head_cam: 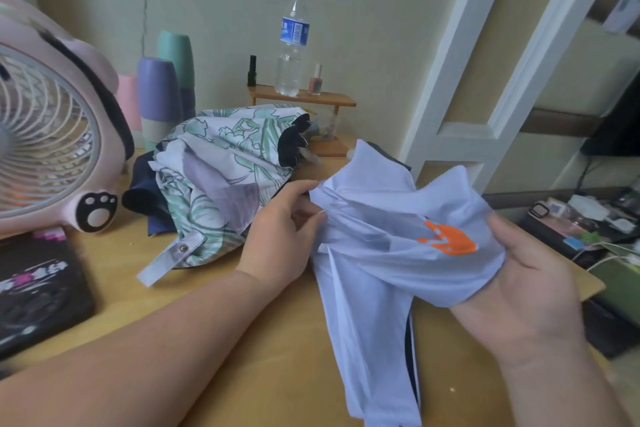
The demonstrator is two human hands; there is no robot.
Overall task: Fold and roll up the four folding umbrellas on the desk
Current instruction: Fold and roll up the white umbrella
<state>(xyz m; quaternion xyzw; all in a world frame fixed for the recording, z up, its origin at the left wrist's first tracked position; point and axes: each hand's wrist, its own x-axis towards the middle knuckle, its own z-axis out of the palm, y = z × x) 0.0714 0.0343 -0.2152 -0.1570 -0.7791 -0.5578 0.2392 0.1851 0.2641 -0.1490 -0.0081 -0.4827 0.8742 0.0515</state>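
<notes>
Pale blue folding umbrella [381, 253], canopy loose and crumpled, held just above the near right part of the wooden desk [270, 340]; its lower end trails toward the near edge. My left hand [280, 229] pinches one pleat of the fabric between thumb and fingertips at the canopy's left side. My right hand [526, 281] cradles the bunched cloth from beneath, thumb closed over the top beside the orange print [446, 239]. The step in hand, as I judge it, is sorting the panels into flat pleats before rolling. To do it well I should draw each pleat out straight from its rib, lay all pleats the same way round the shaft, and keep the right hand firm so finished folds do not spring loose; the ribs and shaft are hidden by cloth, so I must feel for them. To the left, resting on the desk, lies the leaf-patterned umbrella [221, 163], unrolled, its snap strap [166, 262] hanging free, over dark navy fabric [142, 187], probably a third umbrella. A fourth cannot be made out.
</notes>
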